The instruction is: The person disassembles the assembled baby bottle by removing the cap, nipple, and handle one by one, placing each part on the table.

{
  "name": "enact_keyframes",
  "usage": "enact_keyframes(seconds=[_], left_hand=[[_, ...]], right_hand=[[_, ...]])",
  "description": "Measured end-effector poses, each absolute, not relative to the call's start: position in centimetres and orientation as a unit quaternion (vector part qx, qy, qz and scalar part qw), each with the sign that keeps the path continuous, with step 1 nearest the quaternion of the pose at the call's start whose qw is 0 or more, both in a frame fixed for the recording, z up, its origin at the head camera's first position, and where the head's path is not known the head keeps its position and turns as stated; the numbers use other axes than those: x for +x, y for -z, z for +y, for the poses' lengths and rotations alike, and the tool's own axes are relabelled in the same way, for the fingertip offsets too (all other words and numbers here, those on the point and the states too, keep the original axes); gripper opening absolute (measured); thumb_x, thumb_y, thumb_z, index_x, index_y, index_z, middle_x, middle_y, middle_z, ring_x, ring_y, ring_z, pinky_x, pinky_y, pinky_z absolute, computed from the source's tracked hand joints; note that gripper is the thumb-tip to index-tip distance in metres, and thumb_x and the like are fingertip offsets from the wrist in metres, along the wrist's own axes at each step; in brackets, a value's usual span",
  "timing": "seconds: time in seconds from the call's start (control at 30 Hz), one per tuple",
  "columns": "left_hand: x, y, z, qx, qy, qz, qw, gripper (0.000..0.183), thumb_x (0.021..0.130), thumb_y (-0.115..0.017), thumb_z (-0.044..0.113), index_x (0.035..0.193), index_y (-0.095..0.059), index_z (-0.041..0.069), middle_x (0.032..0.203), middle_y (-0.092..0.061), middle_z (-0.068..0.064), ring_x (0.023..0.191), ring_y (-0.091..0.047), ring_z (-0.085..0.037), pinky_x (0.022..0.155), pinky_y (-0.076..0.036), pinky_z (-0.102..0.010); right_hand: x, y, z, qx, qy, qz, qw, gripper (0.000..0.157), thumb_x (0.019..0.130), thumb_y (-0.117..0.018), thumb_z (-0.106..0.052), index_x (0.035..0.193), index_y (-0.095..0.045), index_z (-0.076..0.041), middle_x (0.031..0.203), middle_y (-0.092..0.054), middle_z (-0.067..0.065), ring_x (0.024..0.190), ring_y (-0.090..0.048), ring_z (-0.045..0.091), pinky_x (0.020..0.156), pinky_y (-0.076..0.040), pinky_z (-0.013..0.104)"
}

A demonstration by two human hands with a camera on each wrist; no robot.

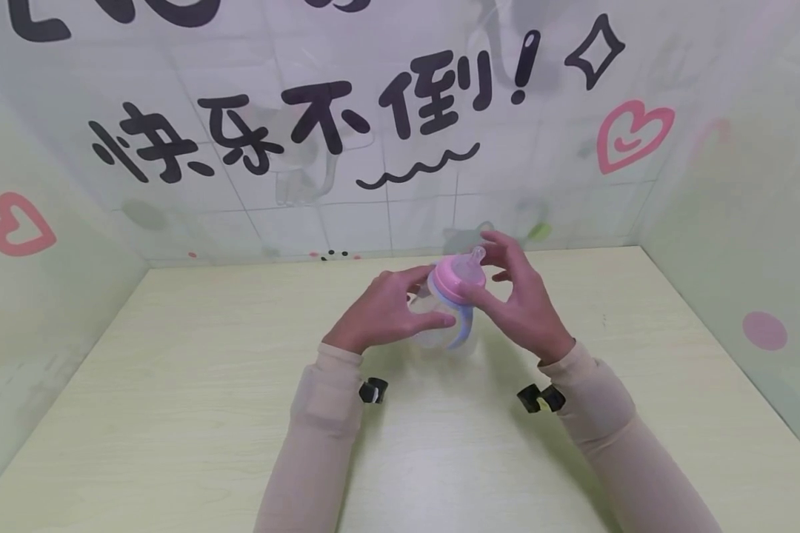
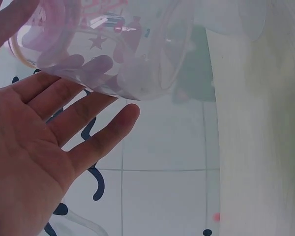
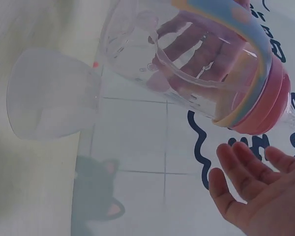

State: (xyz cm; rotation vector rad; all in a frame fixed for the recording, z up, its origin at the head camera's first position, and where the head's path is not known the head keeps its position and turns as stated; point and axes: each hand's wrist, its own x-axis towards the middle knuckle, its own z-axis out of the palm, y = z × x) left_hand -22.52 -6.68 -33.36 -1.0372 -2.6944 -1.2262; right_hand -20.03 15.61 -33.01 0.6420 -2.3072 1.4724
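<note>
A clear baby bottle [image 1: 433, 326] with a pink collar [image 1: 448, 279], a clear teat [image 1: 470, 259] and a pastel blue-and-yellow handle [image 3: 258, 59] is held tilted, teat up and to the right. My left hand [image 1: 396, 307] holds its body between the thumb in front and the fingers behind, which show through the clear wall [image 3: 187, 54]. My right hand [image 1: 520, 296] is at the collar, its thumb overlapping the pink ring in the head view. In the right wrist view its spread fingers [image 3: 241, 182] lie apart from the bottle.
A translucent dome-shaped cap [image 3: 54, 96] stands on the pale wooden tabletop [image 1: 193, 370] close to the bottle. Behind rises a tiled wall [image 1: 353, 226] under a clear printed sheet. Side panels [image 1: 733, 222] flank the table left and right.
</note>
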Motion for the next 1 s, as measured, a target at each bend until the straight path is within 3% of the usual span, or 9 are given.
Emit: enact_keyframes(seconds=[0.17,0.33,0.73,1.0], left_hand=[[-22.39,33.26,-6.5,-0.317,0.347,-0.882,0.024,0.066,0.08,-0.08,0.05,0.136,-0.06,0.021,0.118,-0.069,0.005,0.105,-0.065,-0.013,0.091,-0.052,-0.036],[-22.36,33.37,-6.41,-0.312,0.331,-0.89,0.031,0.068,0.079,-0.08,0.051,0.137,-0.06,0.02,0.117,-0.069,0.004,0.104,-0.064,-0.013,0.091,-0.051,-0.036],[-22.4,33.42,-6.51,-0.323,0.361,-0.874,0.029,0.067,0.08,-0.08,0.049,0.138,-0.059,0.023,0.116,-0.07,0.007,0.101,-0.066,-0.012,0.09,-0.052,-0.035],[-22.45,33.43,-6.45,-0.328,0.383,-0.863,0.027,0.065,0.081,-0.08,0.048,0.137,-0.06,0.023,0.116,-0.071,0.005,0.103,-0.068,-0.021,0.09,-0.053,-0.044]], right_hand=[[-19.88,33.06,15.01,0.176,-0.497,-0.83,0.183,0.073,0.084,-0.078,-0.03,0.144,-0.042,-0.01,0.11,-0.064,0.009,0.102,-0.06,0.021,0.082,-0.044,0.041],[-19.75,33.06,14.73,0.163,-0.474,-0.845,0.187,0.077,0.081,-0.082,-0.029,0.143,-0.042,-0.006,0.102,-0.065,0.01,0.097,-0.061,0.023,0.079,-0.044,0.041],[-19.82,32.8,15.24,0.216,-0.503,-0.815,0.189,0.071,0.08,-0.083,-0.017,0.14,-0.045,-0.007,0.118,-0.065,0.01,0.108,-0.061,0.021,0.086,-0.045,0.041],[-20.0,32.88,15.56,0.262,-0.519,-0.795,0.172,0.065,0.086,-0.076,-0.008,0.142,-0.043,-0.005,0.126,-0.065,0.011,0.118,-0.06,0.019,0.091,-0.045,0.042]])
